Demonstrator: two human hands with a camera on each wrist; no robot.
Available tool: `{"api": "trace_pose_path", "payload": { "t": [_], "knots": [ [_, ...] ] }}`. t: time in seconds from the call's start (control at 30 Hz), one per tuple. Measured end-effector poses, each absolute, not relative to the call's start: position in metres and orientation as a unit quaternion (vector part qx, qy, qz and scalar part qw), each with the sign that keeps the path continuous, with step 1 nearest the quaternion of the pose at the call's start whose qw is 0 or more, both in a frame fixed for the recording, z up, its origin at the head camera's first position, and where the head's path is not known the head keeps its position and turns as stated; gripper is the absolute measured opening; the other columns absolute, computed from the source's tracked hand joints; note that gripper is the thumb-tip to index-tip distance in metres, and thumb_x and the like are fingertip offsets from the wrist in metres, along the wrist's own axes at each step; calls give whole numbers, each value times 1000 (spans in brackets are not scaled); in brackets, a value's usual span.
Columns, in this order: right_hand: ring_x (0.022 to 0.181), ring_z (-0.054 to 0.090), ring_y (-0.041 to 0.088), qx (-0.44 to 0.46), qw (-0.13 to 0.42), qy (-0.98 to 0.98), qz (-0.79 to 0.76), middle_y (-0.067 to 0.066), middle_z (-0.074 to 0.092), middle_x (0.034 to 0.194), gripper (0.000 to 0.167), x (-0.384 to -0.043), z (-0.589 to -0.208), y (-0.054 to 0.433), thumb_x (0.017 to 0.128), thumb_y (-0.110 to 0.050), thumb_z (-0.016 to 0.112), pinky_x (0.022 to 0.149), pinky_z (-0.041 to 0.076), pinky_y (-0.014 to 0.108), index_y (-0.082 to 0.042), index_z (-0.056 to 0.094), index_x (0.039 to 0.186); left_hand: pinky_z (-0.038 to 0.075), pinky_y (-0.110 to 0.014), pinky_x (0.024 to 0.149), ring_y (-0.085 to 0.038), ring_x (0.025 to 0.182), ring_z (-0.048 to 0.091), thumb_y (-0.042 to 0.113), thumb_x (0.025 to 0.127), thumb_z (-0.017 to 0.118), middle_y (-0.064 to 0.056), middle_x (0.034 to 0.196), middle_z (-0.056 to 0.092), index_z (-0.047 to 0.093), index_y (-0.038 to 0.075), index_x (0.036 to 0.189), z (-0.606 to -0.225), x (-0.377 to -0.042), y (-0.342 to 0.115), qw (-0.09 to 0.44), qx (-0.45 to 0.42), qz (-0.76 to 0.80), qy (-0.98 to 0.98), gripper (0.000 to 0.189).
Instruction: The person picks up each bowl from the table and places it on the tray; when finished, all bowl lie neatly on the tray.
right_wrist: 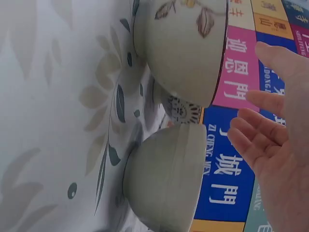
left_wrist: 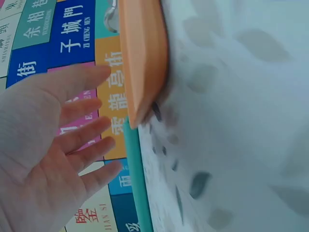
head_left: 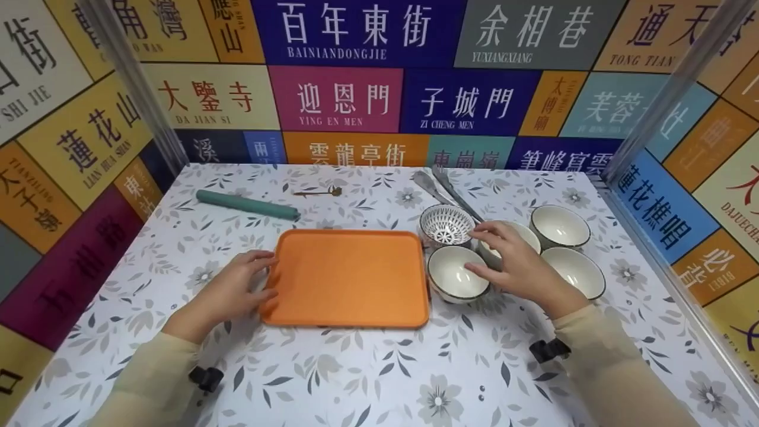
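My left hand (head_left: pixel 234 287) is at the left edge of an orange rectangular tray (head_left: pixel 350 279), fingers apart and slightly bent. In the left wrist view that hand (left_wrist: pixel 63 130) holds nothing, with a gap between it and the tray (left_wrist: pixel 145 53). Over the bowls hovers my right hand (head_left: pixel 513 261), thumb and fingers parted. Below its thumb stands a cream bowl (head_left: pixel 453 279); another light bowl (head_left: pixel 522 237) is partly hidden behind the hand. A bowl with a black-and-white patterned inside (head_left: pixel 445 225) stands left of the fingertips. The right wrist view shows the right hand (right_wrist: pixel 275 121) empty.
Two more cream bowls (head_left: pixel 560 225) stand at the right. Behind the patterned bowl lie long-handled utensils (head_left: pixel 436 187). A green rod-like roll (head_left: pixel 248 204) and a small gold-coloured utensil (head_left: pixel 320 193) lie at the back left. Walls with printed signs (head_left: pixel 338 98) enclose the table.
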State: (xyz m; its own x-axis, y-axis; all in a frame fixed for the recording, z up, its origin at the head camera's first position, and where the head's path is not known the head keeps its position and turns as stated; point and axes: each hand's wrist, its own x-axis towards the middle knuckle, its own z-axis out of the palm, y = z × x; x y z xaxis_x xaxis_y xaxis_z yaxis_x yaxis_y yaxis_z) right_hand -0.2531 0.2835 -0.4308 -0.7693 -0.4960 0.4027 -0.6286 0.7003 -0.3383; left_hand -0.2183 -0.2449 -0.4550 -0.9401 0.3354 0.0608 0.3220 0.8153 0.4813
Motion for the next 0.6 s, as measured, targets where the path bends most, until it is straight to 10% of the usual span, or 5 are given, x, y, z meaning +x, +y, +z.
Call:
{"api": "trace_pose_path", "payload": {
  "t": [0.6],
  "knots": [
    [134,50,36,288,64,-929,222,18,55,144,91,-236,-434,270,74,-57,88,113,43,56,0,61,140,36,-63,117,-42,142,45,28,87,82,-17,153,53,59,3,145,-466,-207,-268,49,204,242,948,66]
  ]
}}
